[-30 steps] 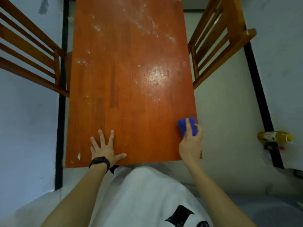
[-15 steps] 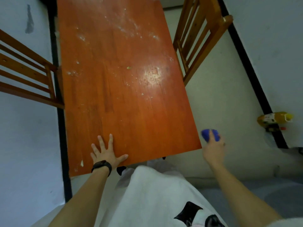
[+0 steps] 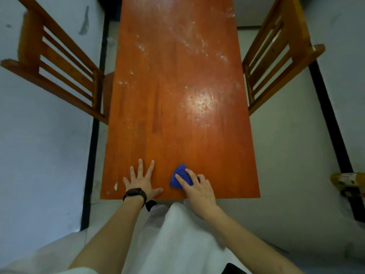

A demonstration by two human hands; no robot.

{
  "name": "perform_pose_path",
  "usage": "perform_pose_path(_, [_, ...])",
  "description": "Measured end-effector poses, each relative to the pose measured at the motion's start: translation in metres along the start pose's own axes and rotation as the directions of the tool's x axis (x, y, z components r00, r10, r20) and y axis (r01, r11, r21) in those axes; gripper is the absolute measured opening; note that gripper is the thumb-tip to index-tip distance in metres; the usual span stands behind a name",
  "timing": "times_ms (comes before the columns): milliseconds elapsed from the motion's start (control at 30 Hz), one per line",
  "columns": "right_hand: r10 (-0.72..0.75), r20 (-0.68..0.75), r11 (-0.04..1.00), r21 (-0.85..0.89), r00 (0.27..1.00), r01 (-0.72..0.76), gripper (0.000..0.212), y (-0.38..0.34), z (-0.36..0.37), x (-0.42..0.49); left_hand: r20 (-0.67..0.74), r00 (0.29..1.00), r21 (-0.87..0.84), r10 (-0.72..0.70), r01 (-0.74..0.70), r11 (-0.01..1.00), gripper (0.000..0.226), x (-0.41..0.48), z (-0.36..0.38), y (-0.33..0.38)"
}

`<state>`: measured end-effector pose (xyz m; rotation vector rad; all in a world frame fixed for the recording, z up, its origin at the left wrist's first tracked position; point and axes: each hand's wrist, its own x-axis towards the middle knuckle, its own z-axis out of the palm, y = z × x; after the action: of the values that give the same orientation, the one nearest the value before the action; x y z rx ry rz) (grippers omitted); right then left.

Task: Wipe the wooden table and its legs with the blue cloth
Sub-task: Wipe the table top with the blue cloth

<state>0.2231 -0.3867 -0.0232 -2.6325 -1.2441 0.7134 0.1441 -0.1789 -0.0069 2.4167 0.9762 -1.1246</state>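
Since half a second ago the right hand (image 3: 199,191) has come back from beside the table's near right corner, where it held the blue cloth (image 3: 180,177) off the edge, and now sits over the top close to the near edge. From the head camera, that hand holds the bunched blue cloth down on the wooden table (image 3: 177,107), its fingers bent over the cloth's near side and the blue folds showing beyond the fingertips. Just to its left, and not touching it, the left hand (image 3: 141,181) lies flat on the wood as before, palm down, fingers straight and spread, thumb pointing toward the cloth, holding nothing. A dark wristband (image 3: 135,194) circles the left wrist at the table's near edge. White specks and smears (image 3: 189,42) are scattered over the far half of the top, and a bright glare sits near the middle right. A slatted wooden chair (image 3: 59,62) stands at the table's left side and another chair (image 3: 276,56) at its right side. A yellowish bottle (image 3: 348,181), blurred, lies at the right edge of the view on the floor. The person's white garment (image 3: 177,244) fills the foreground between the forearms.
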Motion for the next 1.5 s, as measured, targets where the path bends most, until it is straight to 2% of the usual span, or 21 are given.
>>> perform_pose_path(100, [-0.024,-0.028,0.998,-0.057,0.999,0.022,0.086,0.020,0.002,0.002,-0.004,1.000,0.004,0.024,-0.024,1.000,0.114,-0.003,0.000,-0.006])
perform_pose_path(200, [0.160,-0.152,0.986,-0.018,0.975,-0.165,0.085,0.054,-0.008,-0.001,-0.002,1.000,0.013,0.029,-0.029,1.000,0.113,-0.004,0.000,-0.008])
perform_pose_path(267, [0.355,-0.207,0.935,0.051,0.912,-0.352,0.074,0.073,-0.023,0.001,-0.008,0.999,0.009,0.034,-0.034,0.999,0.113,-0.002,-0.001,-0.008])
perform_pose_path(367, [0.588,-0.265,0.809,0.208,0.765,-0.550,0.055,0.091,-0.047,0.012,-0.031,0.998,0.005,0.052,-0.052,0.999,0.109,-0.002,0.000,-0.012])
perform_pose_path(433, [0.671,-0.275,0.741,0.282,0.688,-0.610,0.054,0.089,-0.055,0.021,-0.067,0.995,-0.006,0.076,-0.077,0.997,0.100,-0.002,0.002,-0.018])
perform_pose_path(500, [0.698,-0.220,0.713,0.303,0.681,-0.633,0.056,0.070,-0.054,0.030,-0.122,0.986,-0.027,0.113,-0.117,0.993,0.087,-0.001,0.002,-0.029])
perform_pose_path(600, [0.619,-0.108,0.773,0.260,0.778,-0.578,0.064,0.012,-0.035,0.040,-0.201,0.970,-0.034,0.135,-0.144,0.989,0.074,0.000,0.001,-0.052])
perform_pose_path(633, [0.534,-0.067,0.825,0.260,0.843,-0.502,0.065,-0.011,-0.029,0.044,-0.225,0.967,-0.043,0.117,-0.129,0.991,0.072,0.000,0.001,-0.062])
perform_pose_path(700, [0.245,0.098,0.926,0.269,0.964,-0.263,0.065,-0.054,-0.023,0.054,-0.259,0.965,-0.095,0.050,-0.077,0.992,0.074,-0.001,0.002,-0.082])
perform_pose_path(767, [-0.019,0.290,0.938,0.336,0.957,-0.083,0.062,-0.085,-0.026,0.069,-0.277,0.961,-0.143,-0.008,-0.033,0.989,0.077,-0.001,0.002,-0.102])
perform_pose_path(800, [-0.063,0.320,0.920,0.385,0.945,-0.069,0.060,-0.095,-0.029,0.079,-0.274,0.962,-0.156,-0.024,-0.020,0.988,0.078,0.000,0.002,-0.111])
perform_pose_path(900, [0.063,0.163,0.892,0.433,0.985,-0.129,0.059,-0.106,-0.042,0.112,-0.209,0.978,-0.114,-0.007,-0.017,0.993,0.079,0.005,0.001,-0.134])
perform_pose_path(1000, [0.223,0.080,0.931,0.278,0.972,-0.237,0.063,-0.101,-0.053,0.134,-0.139,0.989,-0.036,0.056,-0.061,0.997,0.081,0.008,0.001,-0.143])
perform_pose_path(1067, [0.250,0.131,0.958,0.110,0.959,-0.265,0.070,-0.106,-0.051,0.130,-0.129,0.989,-0.049,0.073,-0.080,0.996,0.083,0.010,-0.001,-0.145])
perform_pose_path(1133, [0.161,0.184,0.986,0.011,0.970,-0.166,0.076,-0.119,-0.039,0.117,-0.119,0.989,-0.076,0.086,-0.096,0.993,0.086,0.010,-0.002,-0.150])
perform_pose_path(1200, [0.013,0.325,0.996,0.080,0.946,-0.041,0.074,-0.134,-0.034,0.110,-0.121,0.987,-0.106,0.107,-0.120,0.987,0.088,0.011,0.000,-0.157])
perform_pose_path(1267, [-0.094,0.523,0.987,0.162,0.847,0.009,0.068,-0.146,-0.042,0.116,-0.149,0.981,-0.113,0.123,-0.140,0.984,0.089,0.010,0.002,-0.162])
perform_pose_path(1300, [-0.110,0.569,0.981,0.194,0.815,-0.003,0.066,-0.150,-0.048,0.123,-0.168,0.978,-0.115,0.123,-0.143,0.983,0.090,0.009,0.003,-0.164])
perform_pose_path(1367, [-0.063,0.506,0.970,0.233,0.860,-0.065,0.067,-0.157,-0.057,0.141,-0.193,0.976,-0.169,0.104,-0.137,0.976,0.091,0.006,0.007,-0.167])
perform_pose_path(1433, [0.031,0.308,0.958,0.264,0.951,-0.116,0.068,-0.161,-0.060,0.160,-0.197,0.977,-0.235,0.079,-0.126,0.964,0.092,0.004,0.014,-0.170])
perform_pose_path(1500, [0.083,0.183,0.967,0.222,0.980,-0.123,0.070,-0.166,-0.055,0.170,-0.192,0.979,-0.269,0.071,-0.122,0.955,0.093,0.002,0.021,-0.175])
